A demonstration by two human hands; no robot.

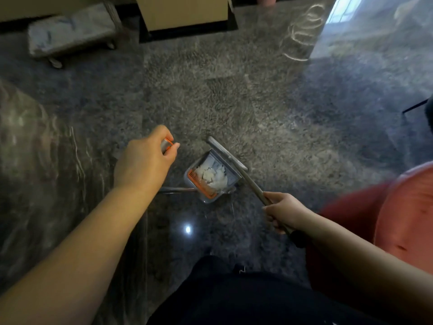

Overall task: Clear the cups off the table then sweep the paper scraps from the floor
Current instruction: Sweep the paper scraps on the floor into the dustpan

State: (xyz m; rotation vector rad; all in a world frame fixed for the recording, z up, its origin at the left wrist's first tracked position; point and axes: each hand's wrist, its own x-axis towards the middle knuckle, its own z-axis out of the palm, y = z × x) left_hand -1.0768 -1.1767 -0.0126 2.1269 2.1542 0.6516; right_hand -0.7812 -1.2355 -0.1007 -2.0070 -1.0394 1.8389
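Observation:
A grey dustpan [230,178] with an orange comb edge sits on the shaggy grey carpet at the centre, holding a heap of white paper scraps [214,175]. My left hand [146,161] grips the top of the dustpan's long handle, a grey grip with an orange ring [166,144]. My right hand [284,211] holds the broom's shaft [251,181]. The broom head [225,152] lies against the pan's far rim. No cups are in view.
A red round armchair [398,216] stands close on the right. A cardboard box [185,11] and a wrapped low bench [70,31] stand at the back. Glossy dark marble floor [35,137] borders the carpet on the left and right. My dark-trousered legs fill the bottom.

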